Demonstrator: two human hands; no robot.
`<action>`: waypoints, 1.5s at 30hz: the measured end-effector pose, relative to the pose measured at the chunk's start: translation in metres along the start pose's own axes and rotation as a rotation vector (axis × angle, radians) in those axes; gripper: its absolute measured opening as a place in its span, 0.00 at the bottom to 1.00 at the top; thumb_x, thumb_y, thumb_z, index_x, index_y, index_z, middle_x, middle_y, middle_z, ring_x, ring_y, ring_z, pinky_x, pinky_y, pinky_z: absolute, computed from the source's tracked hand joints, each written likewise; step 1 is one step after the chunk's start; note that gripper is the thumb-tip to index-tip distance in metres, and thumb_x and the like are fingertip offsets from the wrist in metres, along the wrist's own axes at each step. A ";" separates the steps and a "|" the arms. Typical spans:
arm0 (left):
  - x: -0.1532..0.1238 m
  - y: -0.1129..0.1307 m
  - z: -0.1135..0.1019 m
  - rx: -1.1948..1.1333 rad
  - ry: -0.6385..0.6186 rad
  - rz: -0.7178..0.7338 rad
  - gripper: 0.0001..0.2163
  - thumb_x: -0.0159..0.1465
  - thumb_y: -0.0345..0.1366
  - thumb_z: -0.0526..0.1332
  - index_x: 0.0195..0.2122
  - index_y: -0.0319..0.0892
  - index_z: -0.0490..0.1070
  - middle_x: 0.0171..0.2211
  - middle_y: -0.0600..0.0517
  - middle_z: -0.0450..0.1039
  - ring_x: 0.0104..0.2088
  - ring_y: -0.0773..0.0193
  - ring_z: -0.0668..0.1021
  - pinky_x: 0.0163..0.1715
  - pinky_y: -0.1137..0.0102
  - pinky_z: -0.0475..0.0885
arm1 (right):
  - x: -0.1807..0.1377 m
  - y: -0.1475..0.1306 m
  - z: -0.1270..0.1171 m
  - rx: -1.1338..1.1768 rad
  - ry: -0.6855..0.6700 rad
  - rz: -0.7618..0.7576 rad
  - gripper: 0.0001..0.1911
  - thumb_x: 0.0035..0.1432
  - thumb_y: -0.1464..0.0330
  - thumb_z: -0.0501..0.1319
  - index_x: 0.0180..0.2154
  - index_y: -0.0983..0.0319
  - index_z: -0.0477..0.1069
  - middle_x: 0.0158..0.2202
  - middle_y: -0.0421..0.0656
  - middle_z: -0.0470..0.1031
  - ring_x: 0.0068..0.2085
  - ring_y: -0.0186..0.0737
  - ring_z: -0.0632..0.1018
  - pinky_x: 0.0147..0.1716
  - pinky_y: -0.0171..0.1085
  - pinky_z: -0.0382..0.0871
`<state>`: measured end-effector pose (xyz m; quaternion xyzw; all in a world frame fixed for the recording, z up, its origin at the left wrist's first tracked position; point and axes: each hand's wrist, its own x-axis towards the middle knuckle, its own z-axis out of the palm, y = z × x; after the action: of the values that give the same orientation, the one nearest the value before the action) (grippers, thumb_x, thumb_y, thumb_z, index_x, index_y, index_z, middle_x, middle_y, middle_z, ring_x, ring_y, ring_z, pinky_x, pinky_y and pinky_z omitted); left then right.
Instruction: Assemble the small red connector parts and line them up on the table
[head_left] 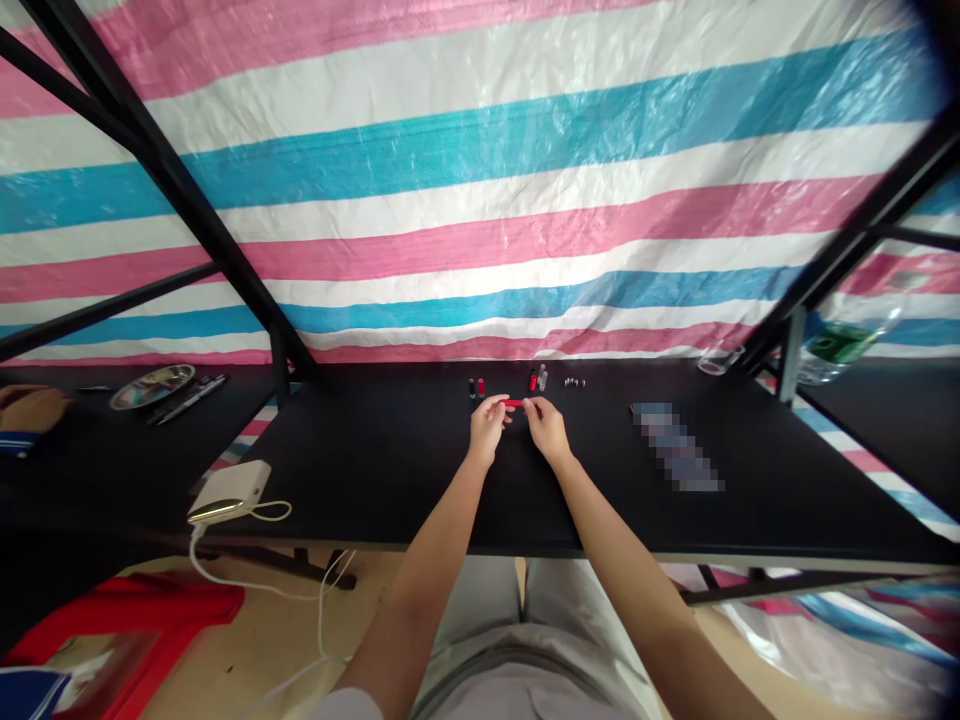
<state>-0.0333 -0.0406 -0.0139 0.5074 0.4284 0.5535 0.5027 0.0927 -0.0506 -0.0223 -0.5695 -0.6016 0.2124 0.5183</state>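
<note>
One white box (247, 482) w/ cable (196, 543) sits at L edge of the worktop (367, 460). Small black piece (472, 387) & small red piece (481, 386) sit just beyond L hand (487, 428). L hand pinches one end of a red stick (514, 403), approx. level over mid-worktop; R hand (550, 428) grips other end. Beyond R hand: red bit (532, 381), clear bit (542, 377), then tiny white bits (575, 382). Further R: pixelated slab (676, 447), clear cup (720, 359) at back.

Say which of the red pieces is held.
The long piece pinched between left hand and right hand; the left red piece and right red piece sit beyond them.
</note>
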 end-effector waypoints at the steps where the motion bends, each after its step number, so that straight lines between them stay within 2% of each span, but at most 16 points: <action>1: 0.000 0.000 0.000 -0.010 0.007 -0.004 0.15 0.57 0.43 0.58 0.40 0.38 0.70 0.32 0.47 0.73 0.25 0.71 0.72 0.23 0.76 0.64 | 0.000 0.001 0.001 0.019 0.001 -0.013 0.21 0.57 0.54 0.48 0.34 0.63 0.69 0.30 0.45 0.72 0.31 0.37 0.72 0.34 0.35 0.65; 5: 0.002 0.001 -0.001 -0.026 0.045 -0.011 0.15 0.56 0.42 0.58 0.40 0.38 0.70 0.31 0.47 0.73 0.24 0.71 0.71 0.22 0.76 0.63 | 0.001 0.004 0.005 0.100 -0.020 -0.066 0.19 0.57 0.56 0.50 0.41 0.63 0.67 0.37 0.46 0.72 0.35 0.37 0.72 0.37 0.36 0.66; 8: 0.001 0.002 -0.001 -0.020 0.056 -0.007 0.15 0.56 0.42 0.59 0.40 0.38 0.70 0.31 0.47 0.73 0.24 0.71 0.71 0.22 0.76 0.63 | 0.001 0.005 0.006 0.129 -0.037 -0.021 0.21 0.56 0.56 0.50 0.45 0.63 0.64 0.38 0.46 0.72 0.36 0.37 0.73 0.37 0.36 0.67; 11: 0.000 0.002 -0.001 -0.013 0.044 -0.001 0.14 0.56 0.42 0.59 0.39 0.38 0.70 0.30 0.48 0.73 0.24 0.71 0.71 0.22 0.76 0.63 | -0.001 0.003 0.004 0.107 -0.082 0.026 0.19 0.57 0.55 0.49 0.40 0.62 0.66 0.32 0.43 0.72 0.33 0.36 0.73 0.35 0.36 0.67; 15: 0.001 0.000 -0.001 -0.020 0.046 0.001 0.13 0.56 0.41 0.58 0.38 0.38 0.70 0.28 0.49 0.71 0.23 0.72 0.71 0.22 0.77 0.63 | -0.001 0.000 0.001 0.064 -0.115 0.014 0.16 0.57 0.57 0.49 0.32 0.61 0.67 0.25 0.40 0.71 0.27 0.35 0.72 0.31 0.34 0.65; 23: 0.004 -0.001 -0.001 -0.042 0.173 -0.017 0.14 0.55 0.46 0.59 0.31 0.38 0.66 0.23 0.53 0.68 0.19 0.74 0.68 0.20 0.76 0.62 | 0.000 0.005 0.006 0.038 -0.120 -0.032 0.11 0.52 0.60 0.55 0.34 0.60 0.67 0.28 0.40 0.71 0.29 0.35 0.71 0.33 0.35 0.66; 31: 0.001 0.001 0.000 -0.070 0.078 -0.016 0.15 0.49 0.41 0.65 0.34 0.39 0.67 0.30 0.50 0.72 0.25 0.71 0.72 0.26 0.74 0.67 | -0.001 0.004 0.003 -0.042 -0.109 -0.061 0.10 0.53 0.62 0.54 0.35 0.60 0.68 0.30 0.41 0.72 0.32 0.37 0.72 0.35 0.36 0.65; 37: 0.001 0.001 0.002 -0.003 0.096 -0.002 0.13 0.49 0.40 0.64 0.31 0.38 0.68 0.29 0.50 0.71 0.27 0.69 0.73 0.28 0.73 0.68 | -0.001 0.003 0.002 -0.169 -0.110 -0.125 0.08 0.53 0.65 0.54 0.34 0.59 0.69 0.31 0.42 0.73 0.33 0.38 0.71 0.36 0.37 0.64; 40: 0.002 -0.002 0.001 0.004 0.142 0.026 0.13 0.50 0.41 0.63 0.33 0.38 0.67 0.29 0.50 0.71 0.28 0.68 0.73 0.27 0.73 0.69 | -0.001 0.004 0.000 -0.303 -0.048 -0.110 0.06 0.52 0.66 0.55 0.32 0.60 0.68 0.31 0.43 0.72 0.34 0.39 0.70 0.37 0.38 0.62; 45: 0.003 -0.010 0.001 0.140 0.173 0.118 0.11 0.53 0.40 0.61 0.34 0.39 0.66 0.29 0.50 0.71 0.28 0.69 0.72 0.28 0.74 0.68 | 0.003 0.007 -0.006 -0.404 0.173 0.055 0.06 0.51 0.67 0.55 0.31 0.61 0.68 0.33 0.45 0.70 0.37 0.42 0.69 0.36 0.38 0.61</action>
<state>-0.0314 -0.0366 -0.0230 0.5158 0.4774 0.5925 0.3937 0.1014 -0.0482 -0.0255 -0.6939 -0.5697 0.0521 0.4374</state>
